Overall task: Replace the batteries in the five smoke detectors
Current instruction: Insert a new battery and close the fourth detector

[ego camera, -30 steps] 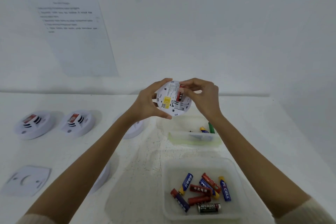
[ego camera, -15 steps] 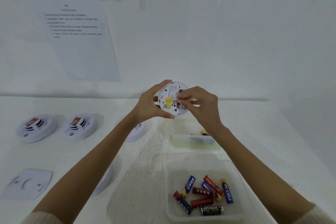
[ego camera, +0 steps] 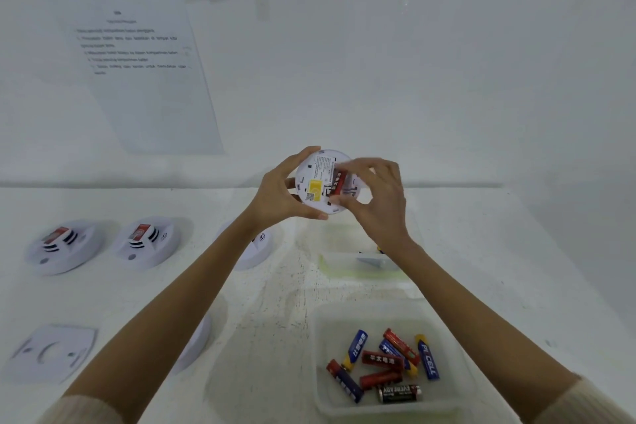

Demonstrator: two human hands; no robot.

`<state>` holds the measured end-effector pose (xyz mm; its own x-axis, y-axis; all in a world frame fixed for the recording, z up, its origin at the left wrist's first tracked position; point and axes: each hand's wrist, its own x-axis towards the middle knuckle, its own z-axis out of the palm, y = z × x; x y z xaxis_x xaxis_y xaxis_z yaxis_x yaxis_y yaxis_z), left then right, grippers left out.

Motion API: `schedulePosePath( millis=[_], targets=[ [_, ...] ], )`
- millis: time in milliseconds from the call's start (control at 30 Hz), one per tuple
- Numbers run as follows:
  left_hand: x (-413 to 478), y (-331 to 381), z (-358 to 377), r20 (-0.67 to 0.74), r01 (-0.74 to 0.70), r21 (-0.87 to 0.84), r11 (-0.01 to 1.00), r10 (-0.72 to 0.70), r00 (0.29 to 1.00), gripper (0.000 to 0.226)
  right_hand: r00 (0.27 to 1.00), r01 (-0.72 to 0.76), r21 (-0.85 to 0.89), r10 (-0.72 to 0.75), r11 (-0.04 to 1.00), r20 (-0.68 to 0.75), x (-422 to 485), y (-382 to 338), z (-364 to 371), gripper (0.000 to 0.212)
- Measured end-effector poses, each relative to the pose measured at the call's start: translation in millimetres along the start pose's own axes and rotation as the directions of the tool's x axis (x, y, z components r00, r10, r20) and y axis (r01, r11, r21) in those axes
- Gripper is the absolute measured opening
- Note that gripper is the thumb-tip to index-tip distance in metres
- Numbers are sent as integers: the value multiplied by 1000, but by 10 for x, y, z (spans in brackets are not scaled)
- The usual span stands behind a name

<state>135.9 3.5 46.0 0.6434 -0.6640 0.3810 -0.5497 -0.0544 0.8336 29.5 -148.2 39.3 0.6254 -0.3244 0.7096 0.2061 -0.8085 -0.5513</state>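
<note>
I hold a round white smoke detector [ego camera: 315, 182] up above the table, its back with a yellow sticker facing me. My left hand [ego camera: 280, 191] grips its left rim. My right hand [ego camera: 373, 198] pinches a red battery [ego camera: 336, 182] that sits at the detector's battery slot. Two more detectors [ego camera: 63, 246] [ego camera: 146, 241] lie face up at the left, and a third detector [ego camera: 260, 249] is partly hidden behind my left forearm. A clear tub [ego camera: 447, 337] near the front holds several loose batteries [ego camera: 382, 360].
A second clear tub [ego camera: 344, 270] with a few items lies behind the battery tub, partly hidden by my right arm. A white mounting plate [ego camera: 51, 351] lies at the front left. Another white round part [ego camera: 196, 344] shows under my left forearm. Printed sheets [ego camera: 144, 79] hang on the wall.
My right hand's fingers have shifted on the detector's back and the red battery now shows plainly in the slot area. The view has tilted up a little.
</note>
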Motion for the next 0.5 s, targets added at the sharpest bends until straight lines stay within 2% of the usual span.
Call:
schedulePosePath(
  millis=[67, 167, 233, 300, 367, 500],
  targets=[
    [14, 5, 0, -4, -15, 6, 1000, 15, 1000, 100, 981, -179, 188, 162, 966, 104, 39, -37, -15, 62],
    [34, 16, 1, 2, -42, 29, 999, 42, 999, 101, 917, -391, 379, 323, 839, 233, 82, -66, -12, 74],
    [28, 27, 9, 10, -49, 33, 998, 49, 999, 101, 912, -409, 366, 357, 836, 202, 94, -72, 0, 67],
    [15, 58, 22, 21, -52, 20, 998, 52, 998, 99, 908, -417, 359, 400, 835, 124, 115, -54, 3, 50],
    [15, 82, 26, 33, -58, 20, 998, 57, 998, 99, 905, -422, 382, 408, 822, 121, 135, -30, -21, 39],
    [47, 80, 11, 40, -5, -39, 999, 7, 999, 98, 915, -403, 359, 378, 842, 141, 190, -11, -49, 40]
  ],
)
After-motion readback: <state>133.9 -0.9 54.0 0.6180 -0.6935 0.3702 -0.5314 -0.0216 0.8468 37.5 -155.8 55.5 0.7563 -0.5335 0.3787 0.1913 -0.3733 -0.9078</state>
